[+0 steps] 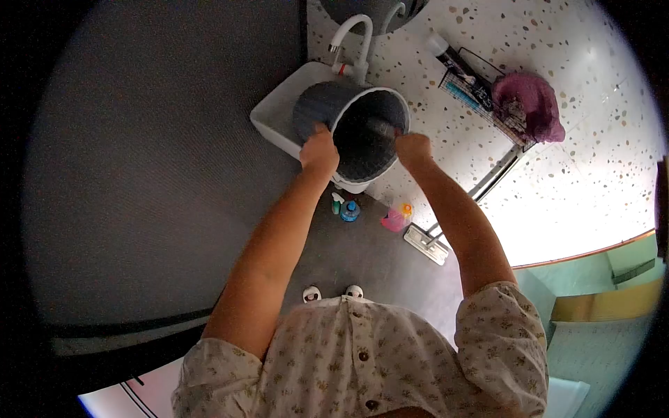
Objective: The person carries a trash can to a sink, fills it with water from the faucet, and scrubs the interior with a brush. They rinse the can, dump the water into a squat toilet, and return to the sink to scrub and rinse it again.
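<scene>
A dark grey bucket [362, 139] with a pale rim lies tilted over the white sink [268, 115], its mouth facing me. My left hand [320, 150] is closed on the rim at the near left side. On the opposite side, my right hand [414, 148] is closed at the rim, its fingertips partly hidden inside. Behind the bucket rises a white curved faucet [364, 42], with a red mark near its base. The bucket's inside is dark, and I cannot tell what is in it.
On the terrazzo wall, a wire rack [481, 104] holds tubes and a purple cloth-like bundle [536, 104]. Below it leans a flat mop [426, 244]. A spray bottle [337, 203], a blue bottle [350, 211] and a pink container [393, 221] stand on the floor. A dark panel [167, 153] is at left.
</scene>
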